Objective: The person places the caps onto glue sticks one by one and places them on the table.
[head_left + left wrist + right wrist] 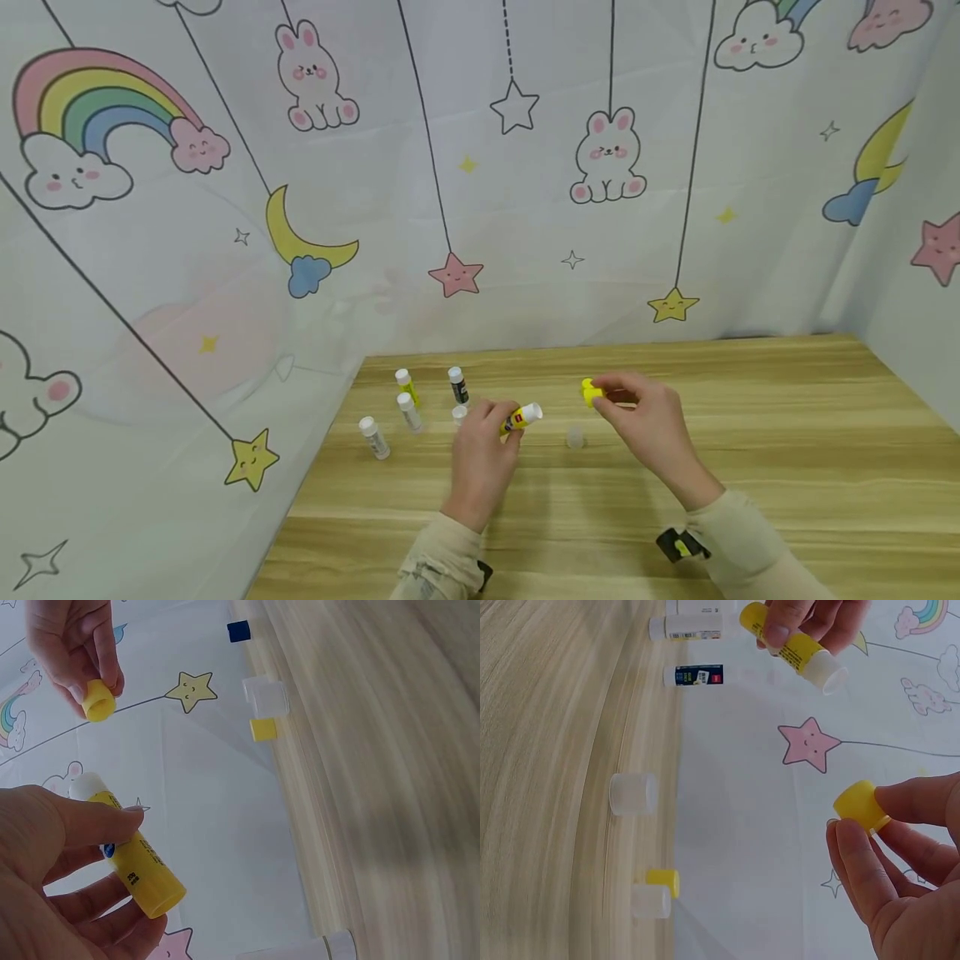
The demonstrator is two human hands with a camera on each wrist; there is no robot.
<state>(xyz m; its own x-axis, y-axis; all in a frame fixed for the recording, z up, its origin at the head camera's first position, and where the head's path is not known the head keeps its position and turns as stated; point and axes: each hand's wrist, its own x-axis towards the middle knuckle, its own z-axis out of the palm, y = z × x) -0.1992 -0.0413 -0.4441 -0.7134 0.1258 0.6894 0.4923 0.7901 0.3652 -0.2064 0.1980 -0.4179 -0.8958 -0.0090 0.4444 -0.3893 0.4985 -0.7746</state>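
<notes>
Head view: left hand (pixel 480 458) has its fingers curled round a yellow glue stick (pixel 516 420), right hand (pixel 651 425) pinches a yellow cap (pixel 594 397) — both above the wooden table (pixel 720 475). Left wrist: I get the stick tilted in the grip, well apart from the cap. Right wrist: thumb and fingertips on the cap — I also see a translucent cap (pixel 634 794) standing on the table.

A wood-grain table (pixel 810 417) carries upright glue sticks (pixel 409 414) at left and loose caps (pixel 633 794) farther right.

Yellow cap (pixel 859 806), yellow-and-white glue stick (pixel 144 871), brown wood-grained table (pixel 810 442)
</notes>
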